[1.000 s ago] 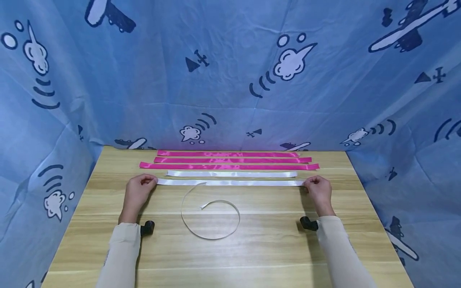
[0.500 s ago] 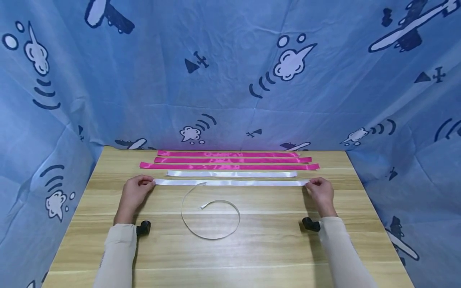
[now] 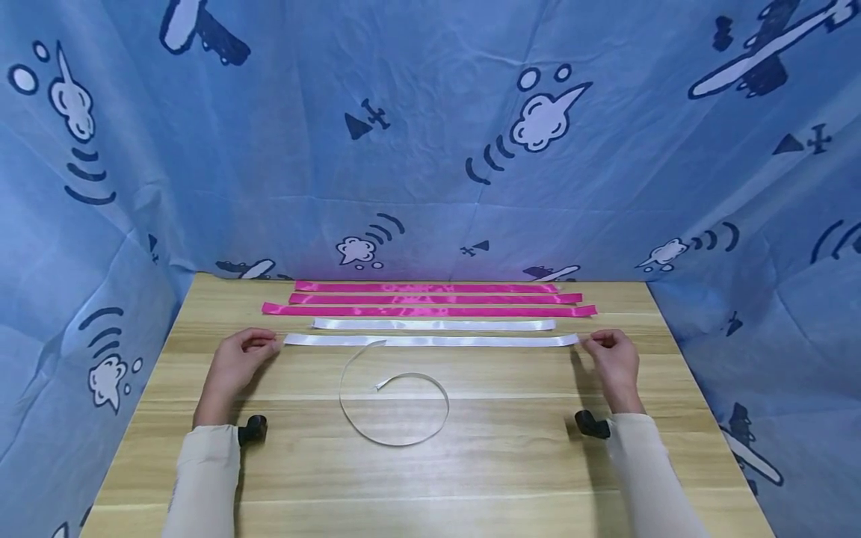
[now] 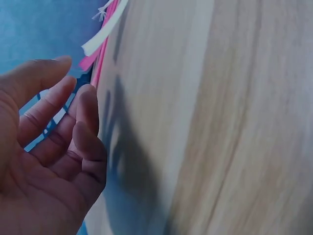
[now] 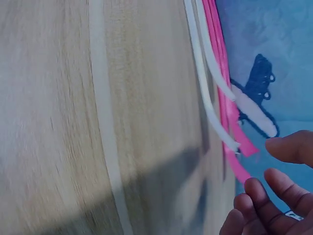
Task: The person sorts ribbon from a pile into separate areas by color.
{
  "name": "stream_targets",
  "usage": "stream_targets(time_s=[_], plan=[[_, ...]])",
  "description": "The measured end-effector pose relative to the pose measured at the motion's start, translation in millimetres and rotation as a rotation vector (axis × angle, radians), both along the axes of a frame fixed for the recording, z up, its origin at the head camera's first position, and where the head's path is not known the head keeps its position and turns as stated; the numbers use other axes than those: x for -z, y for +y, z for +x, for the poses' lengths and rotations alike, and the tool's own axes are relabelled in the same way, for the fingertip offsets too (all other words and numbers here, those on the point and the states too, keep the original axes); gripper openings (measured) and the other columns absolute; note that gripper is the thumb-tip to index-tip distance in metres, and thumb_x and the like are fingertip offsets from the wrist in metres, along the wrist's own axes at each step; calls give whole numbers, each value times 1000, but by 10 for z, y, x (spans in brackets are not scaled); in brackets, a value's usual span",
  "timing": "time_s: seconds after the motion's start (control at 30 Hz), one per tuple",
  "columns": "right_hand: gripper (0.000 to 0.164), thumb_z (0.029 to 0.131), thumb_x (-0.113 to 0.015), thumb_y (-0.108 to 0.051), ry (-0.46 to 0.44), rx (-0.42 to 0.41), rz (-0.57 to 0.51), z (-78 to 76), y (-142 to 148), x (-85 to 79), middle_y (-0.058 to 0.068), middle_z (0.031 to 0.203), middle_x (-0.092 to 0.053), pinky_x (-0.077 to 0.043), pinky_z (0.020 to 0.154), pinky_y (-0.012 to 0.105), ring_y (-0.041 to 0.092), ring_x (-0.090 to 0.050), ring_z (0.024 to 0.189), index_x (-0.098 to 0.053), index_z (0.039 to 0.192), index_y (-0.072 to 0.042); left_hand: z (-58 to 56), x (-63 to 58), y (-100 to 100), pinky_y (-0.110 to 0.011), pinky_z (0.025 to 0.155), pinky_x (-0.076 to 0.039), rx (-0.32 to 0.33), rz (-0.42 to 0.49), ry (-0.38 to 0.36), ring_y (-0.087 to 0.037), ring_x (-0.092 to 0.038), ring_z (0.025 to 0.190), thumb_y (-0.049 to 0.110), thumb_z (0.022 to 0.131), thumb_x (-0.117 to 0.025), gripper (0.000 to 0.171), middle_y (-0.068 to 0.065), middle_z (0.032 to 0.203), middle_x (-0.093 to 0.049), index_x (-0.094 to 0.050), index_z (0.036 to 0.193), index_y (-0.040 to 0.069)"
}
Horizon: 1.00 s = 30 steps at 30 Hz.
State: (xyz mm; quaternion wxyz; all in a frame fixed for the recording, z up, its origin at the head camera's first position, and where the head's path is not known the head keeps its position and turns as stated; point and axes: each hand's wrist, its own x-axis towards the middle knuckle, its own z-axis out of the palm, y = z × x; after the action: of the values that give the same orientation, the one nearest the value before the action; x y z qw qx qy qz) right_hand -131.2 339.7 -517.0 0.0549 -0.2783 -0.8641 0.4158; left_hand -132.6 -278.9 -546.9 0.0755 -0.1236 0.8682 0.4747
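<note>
A long white satin ribbon (image 3: pixel 430 341) lies straight across the table, its ends slightly raised. Just off its left end is my left hand (image 3: pixel 235 366); in the left wrist view the thumb and loosely bent fingers stand apart, and the ribbon tip (image 4: pixel 100 40) lies beyond them. My right hand (image 3: pixel 613 366) is at the other end; the right wrist view shows its fingers (image 5: pixel 261 198) relaxed, with nothing between them and the thumb. Behind it runs a shorter white ribbon (image 3: pixel 430 325). In front, a narrow pale ribbon (image 3: pixel 397 446) lies in a loose curl, one end reaching the long white ribbon.
Three pink ribbons (image 3: pixel 430 311) lie parallel along the back of the wooden table (image 3: pixel 511 463). Blue patterned cloth (image 3: pixel 417 164) hangs behind the table and on both sides. A black wrist camera sticks out from each sleeve.
Both hands have let go of the long white ribbon's ends and moved outward, the left hand leftward and the right hand rightward. The ribbons stay in place.
</note>
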Motion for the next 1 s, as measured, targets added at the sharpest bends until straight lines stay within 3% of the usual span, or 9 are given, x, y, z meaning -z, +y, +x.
stream_targets(time_s=[0.23,0.33,0.47,0.73,1.0], plan=[[32,96,-74,-11,94,-13,-23,93,-96,-145,-9,95,-59,-44,68,13,0,-51,85,-63,123,2,129,-188,6,-18,68,-52,-15,23,49,4,-59,86,24,102,-71,41,-23,127,-69,-63,135,0],[32,96,-74,-10,135,-63,-6,147,-218,-238,0,104,-64,-44,71,13,0,-52,91,-64,124,3,200,-283,30,-19,67,-52,24,24,98,8,-59,87,25,101,-72,42,-22,128,-69,-64,136,2],[30,98,-72,-13,160,-188,13,243,-383,-327,15,119,-66,-43,81,17,1,-52,103,-65,123,2,305,-354,116,-16,72,-52,88,34,153,7,-59,90,25,100,-74,41,-19,127,-69,-65,134,4],[25,97,-74,-10,205,-435,-79,437,-741,-303,16,124,-68,-47,83,15,-4,-57,106,-69,121,-1,536,-291,408,-16,79,-49,152,140,184,4,-61,97,20,96,-78,42,-16,125,-72,-66,134,4],[26,93,-74,1,178,-627,-190,673,-1223,-108,13,122,-71,-53,86,23,9,-61,113,-71,118,-5,788,-172,727,-23,82,-50,216,224,194,-16,-66,107,13,90,-83,41,-11,120,-74,-70,128,9]])
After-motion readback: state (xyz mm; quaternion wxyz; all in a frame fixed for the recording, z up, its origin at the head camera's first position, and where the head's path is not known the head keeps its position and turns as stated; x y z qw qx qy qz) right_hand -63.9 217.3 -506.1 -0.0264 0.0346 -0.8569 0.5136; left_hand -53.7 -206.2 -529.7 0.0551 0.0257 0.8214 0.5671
